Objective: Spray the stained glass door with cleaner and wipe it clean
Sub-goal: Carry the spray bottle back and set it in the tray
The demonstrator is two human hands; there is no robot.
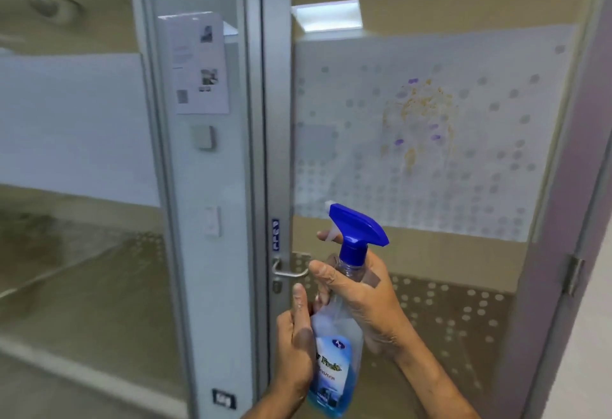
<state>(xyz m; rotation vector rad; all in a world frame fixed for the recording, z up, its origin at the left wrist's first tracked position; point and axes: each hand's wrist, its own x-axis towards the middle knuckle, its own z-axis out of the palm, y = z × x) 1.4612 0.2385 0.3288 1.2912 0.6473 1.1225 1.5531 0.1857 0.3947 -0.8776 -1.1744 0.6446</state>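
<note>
The glass door (430, 253) fills the right half of the head view, with a frosted dotted band across its middle. An orange-brown and purple stain (420, 114) is smeared on that band, up and right of my hands. I hold a clear spray bottle (334, 329) with a blue trigger head (356, 225) and a blue label, upright in front of the door's lower part. My right hand (361, 296) wraps its neck, one finger near the trigger. My left hand (296, 345) grips the bottle's body from the left side.
A metal lever handle (286, 271) with a keyhole sits on the door's left stile, just left of my hands. A grey frame post (212, 220) carries a paper notice (198, 64) and small wall plates. A hinge (573, 274) is at the right edge.
</note>
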